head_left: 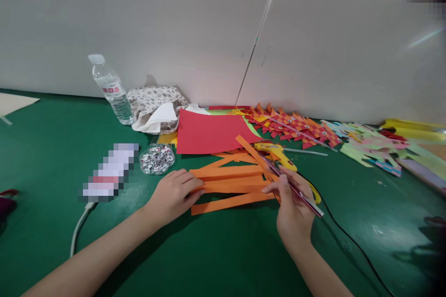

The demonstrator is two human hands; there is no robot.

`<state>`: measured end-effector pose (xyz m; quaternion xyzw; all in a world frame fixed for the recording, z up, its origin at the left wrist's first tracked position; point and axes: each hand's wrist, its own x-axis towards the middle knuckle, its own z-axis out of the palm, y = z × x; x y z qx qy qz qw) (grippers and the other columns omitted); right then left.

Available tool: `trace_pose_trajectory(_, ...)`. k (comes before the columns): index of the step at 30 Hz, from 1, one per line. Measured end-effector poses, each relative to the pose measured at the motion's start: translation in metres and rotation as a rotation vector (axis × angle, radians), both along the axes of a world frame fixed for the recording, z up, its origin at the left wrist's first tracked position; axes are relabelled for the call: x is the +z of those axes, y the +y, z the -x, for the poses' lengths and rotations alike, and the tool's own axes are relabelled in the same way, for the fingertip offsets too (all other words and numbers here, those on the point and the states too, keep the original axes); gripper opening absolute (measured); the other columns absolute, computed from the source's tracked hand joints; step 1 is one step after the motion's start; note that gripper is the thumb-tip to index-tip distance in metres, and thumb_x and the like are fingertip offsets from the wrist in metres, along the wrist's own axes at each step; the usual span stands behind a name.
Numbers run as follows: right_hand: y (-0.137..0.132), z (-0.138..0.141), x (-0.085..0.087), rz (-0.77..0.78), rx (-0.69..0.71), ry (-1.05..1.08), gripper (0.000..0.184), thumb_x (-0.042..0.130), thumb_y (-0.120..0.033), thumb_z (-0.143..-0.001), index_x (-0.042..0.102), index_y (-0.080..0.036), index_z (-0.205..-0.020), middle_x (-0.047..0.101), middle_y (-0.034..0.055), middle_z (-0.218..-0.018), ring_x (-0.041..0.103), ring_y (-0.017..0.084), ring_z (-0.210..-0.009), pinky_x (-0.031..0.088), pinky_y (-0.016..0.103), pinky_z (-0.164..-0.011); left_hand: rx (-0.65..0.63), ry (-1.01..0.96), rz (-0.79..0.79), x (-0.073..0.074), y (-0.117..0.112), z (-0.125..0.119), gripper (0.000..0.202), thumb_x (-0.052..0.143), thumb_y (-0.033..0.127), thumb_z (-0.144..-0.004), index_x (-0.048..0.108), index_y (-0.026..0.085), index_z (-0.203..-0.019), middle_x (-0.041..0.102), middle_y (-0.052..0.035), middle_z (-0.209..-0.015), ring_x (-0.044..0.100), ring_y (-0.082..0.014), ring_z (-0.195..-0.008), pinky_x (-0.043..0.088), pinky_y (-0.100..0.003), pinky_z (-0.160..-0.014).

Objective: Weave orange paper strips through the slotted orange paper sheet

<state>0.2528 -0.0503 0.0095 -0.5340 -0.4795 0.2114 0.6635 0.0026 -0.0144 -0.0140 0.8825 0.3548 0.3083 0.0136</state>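
Note:
Several orange paper strips (230, 188) lie side by side on the green table between my hands. My left hand (177, 191) is closed at their left ends, thumb and fingers pinching a strip. My right hand (295, 202) grips a slim dark-red, pen-like tool (303, 196) that slants up to the left; its exact kind does not show. The right thumb and index finger are also at the strips' right ends, and one orange strip (248, 147) rises diagonally beside the tool. Just behind the right hand lies a yellow glue gun (277, 153), partly hidden.
Red paper (212, 132) lies behind the strips, woven red-orange paper fish (296, 125) beyond. Left stand a water bottle (113, 90), a patterned tissue pouch (156, 97), a container of googly eyes (157, 158) and a cabled phone (109, 171). Paper scraps (376, 141) lie right; a black cord (348, 232) crosses there.

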Motion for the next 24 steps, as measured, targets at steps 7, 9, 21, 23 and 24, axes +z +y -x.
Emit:
trace_pose_trajectory(7,0.0048,-0.0059,-0.0001,-0.013,-0.096,0.044,0.024,0.051,-0.042,-0.091,0.055,-0.022,-0.102,0.066,0.0069,-0.102,0.062,0.011,-0.055,0.052,0.034,-0.067,0.130,-0.257,0.041,0.0060,0.0021,0.0038,0.018,0.050,0.026,-0.091,0.064,0.018,-0.083,0.066,-0.0019,-0.073,0.061,-0.0129,-0.067,0.047,-0.022,-0.058)
trace_pose_trajectory(9,0.0064,-0.0069,-0.0018,0.010,-0.091,0.052,0.020,0.062,-0.038,-0.084,0.050,-0.022,-0.086,0.063,0.0016,-0.093,0.061,0.010,-0.056,0.051,0.031,-0.066,0.136,-0.296,0.049,0.0060,0.0009,0.0036,0.018,0.051,0.026,-0.091,0.064,0.018,-0.083,0.066,-0.0017,-0.072,0.062,-0.0125,-0.066,0.047,-0.021,-0.058)
trace_pose_trajectory(21,0.0013,-0.0018,-0.0057,0.230,-0.012,-0.124,0.042,0.074,-0.039,-0.073,0.035,-0.023,-0.068,0.029,-0.0083,-0.060,0.031,0.010,-0.050,0.031,0.024,-0.049,-0.063,-0.306,-0.052,0.0053,-0.0073,-0.0020,0.009,0.057,0.017,-0.086,0.066,0.017,-0.084,0.066,-0.0005,-0.065,0.057,-0.0100,-0.055,0.043,-0.021,-0.052)
trace_pose_trajectory(23,0.0014,-0.0035,-0.0058,0.211,-0.021,-0.128,0.043,0.073,-0.039,-0.074,0.034,-0.023,-0.067,0.030,-0.0080,-0.060,0.031,0.010,-0.051,0.030,0.024,-0.049,-0.059,-0.319,-0.058,0.0046,-0.0073,-0.0016,0.008,0.058,0.016,-0.085,0.066,0.017,-0.083,0.066,-0.0003,-0.066,0.057,-0.0099,-0.055,0.043,-0.020,-0.053)
trace_pose_trajectory(24,0.0015,-0.0042,-0.0062,0.203,-0.023,-0.129,0.043,0.074,-0.038,-0.074,0.034,-0.023,-0.067,0.031,-0.0080,-0.060,0.030,0.010,-0.051,0.029,0.024,-0.049,-0.044,-0.334,-0.051,0.0047,-0.0070,-0.0013,0.007,0.059,0.016,-0.085,0.066,0.017,-0.083,0.067,-0.0004,-0.067,0.058,-0.0098,-0.055,0.044,-0.020,-0.053)
